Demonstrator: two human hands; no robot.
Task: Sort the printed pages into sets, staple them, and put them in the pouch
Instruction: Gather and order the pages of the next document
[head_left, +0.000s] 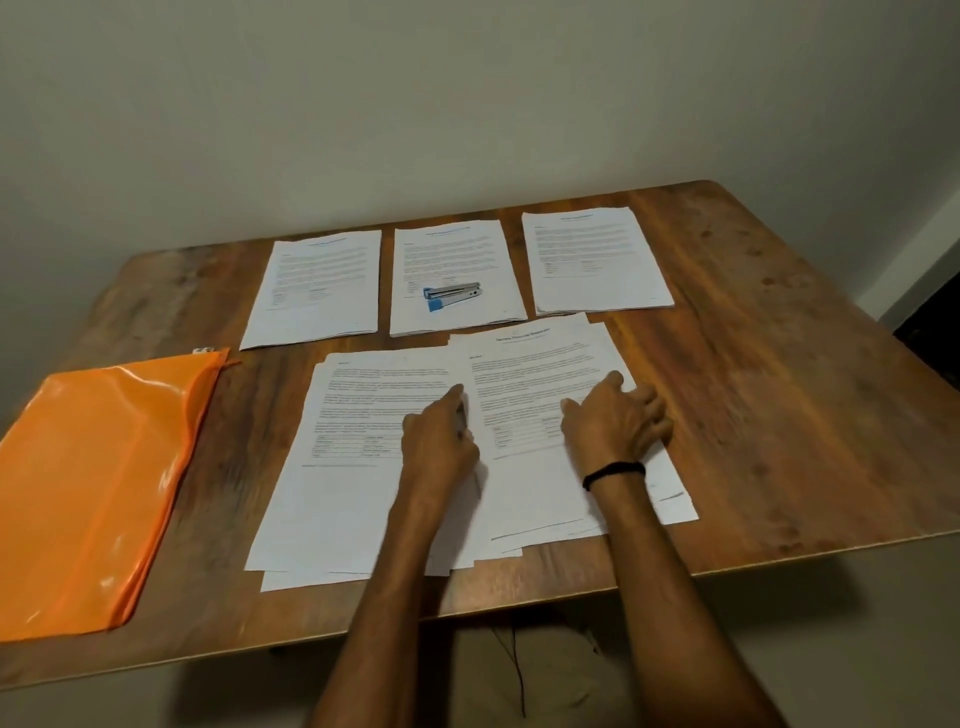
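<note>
**Table** (779, 415): wooden, dark-grained, set against a plain wall. It carries every item below.

**Pouch** (98, 483): orange plastic with a zip. It lies flat on the left part of the table near the front edge, well apart from both hands. Its white slider (203, 351) is at the far corner.

**Loose pages** (353, 499): printed sheets fanned in an uneven overlapping spread at the front centre of the table. A titled sheet (524, 384) lies uppermost on the right side. Both hands rest on this spread.

**Sorted sets**: three neat piles in a row along the back, just beyond the spread.
- left pile (317, 291)
- middle pile (457, 249)
- right pile (597, 260)

**Left hand** (441, 441): palm down on the spread, grasping nothing. The forefinger is stretched forward, its tip on the paper where the titled sheet's left edge overlaps the sheet beside it. The other fingers are blurred. The bare forearm reaches in from the near edge.

**Right hand** (618, 421): palm down on the titled sheet, grasping nothing visible. The thumb is out and the fingers are bent, with their tips on the paper near its right edge. The forearm runs roughly alongside the left one.

**Stapler** (452, 296): metal and blue, lying on its side on the lower part of the middle pile, untouched.

**Wristband** (613, 473): thin and black, on the right wrist.
</note>
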